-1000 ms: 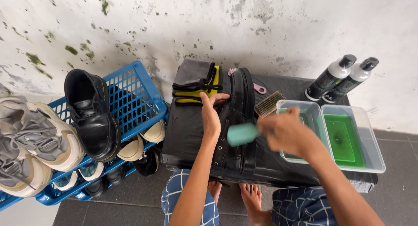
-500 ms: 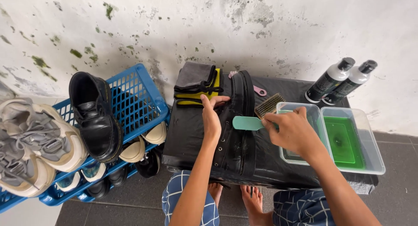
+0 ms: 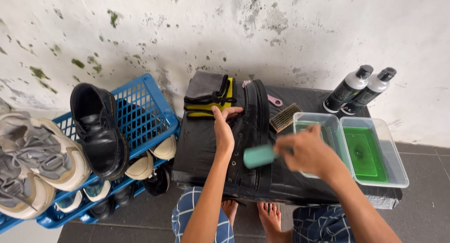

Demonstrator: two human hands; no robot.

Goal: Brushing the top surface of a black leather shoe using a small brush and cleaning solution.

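Note:
A black boot [image 3: 251, 130] lies on its side on a low table draped in black cloth [image 3: 199, 144]. My left hand [image 3: 224, 126] presses flat on the boot's upper part and holds it steady. My right hand [image 3: 307, 151] is shut on a brush with a teal handle [image 3: 259, 156], which rests against the boot's side near the sole. The right hand is blurred by motion. My bare feet [image 3: 262, 215] show under the table's front edge.
Two clear tubs of green liquid [image 3: 370, 151] stand right of the boot, a wooden brush [image 3: 285, 116] and a pink tool [image 3: 274, 100] behind. Two bottles [image 3: 358, 89] stand at back right. Folded cloths [image 3: 206, 90] lie at back. A blue crate [image 3: 136, 116] of shoes stands left.
My right hand has moved the teal brush down along the boot, then up towards the tubs, then back down towards me. My left hand has stayed on the boot.

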